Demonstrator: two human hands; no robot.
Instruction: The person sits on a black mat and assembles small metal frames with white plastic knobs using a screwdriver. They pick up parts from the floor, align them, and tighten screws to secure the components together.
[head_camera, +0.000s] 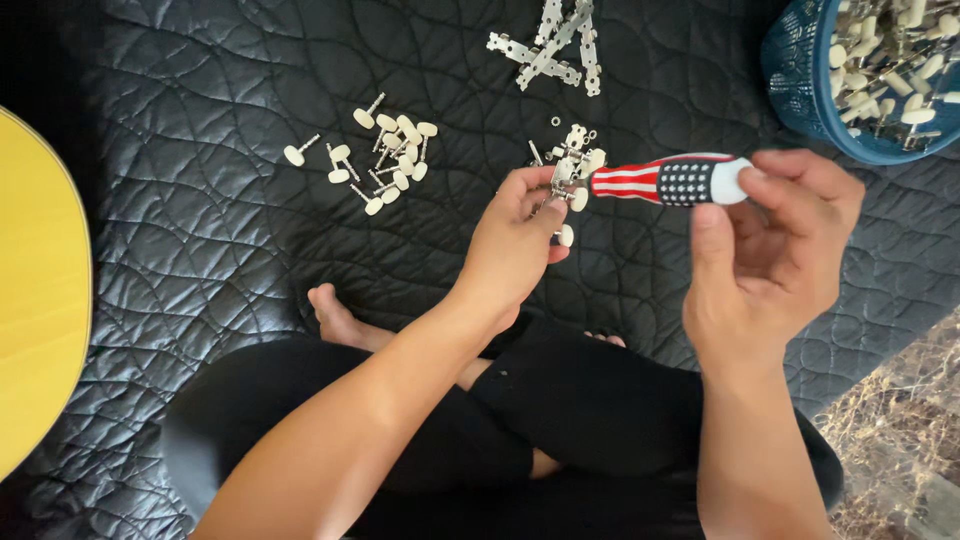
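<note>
My left hand (515, 245) grips a metal tuner strip with cream knobs (572, 178), held up above the black quilted mat (200, 230). My right hand (775, 245) holds a screwdriver with a red, white and blue striped handle (665, 181) by its rear end. The screwdriver lies level and its tip meets the tuner strip. Below the hands my crossed legs in black trousers (580, 410) and a bare foot (335, 318) rest on the mat.
Several loose cream-knobbed pegs (385, 155) lie scattered on the mat at centre left. A pile of bare metal plates (555, 45) is at top centre. A blue basket (800, 80) full of tuner parts stands top right. A yellow curved object (40, 290) sits left. Stone floor (900, 440) shows bottom right.
</note>
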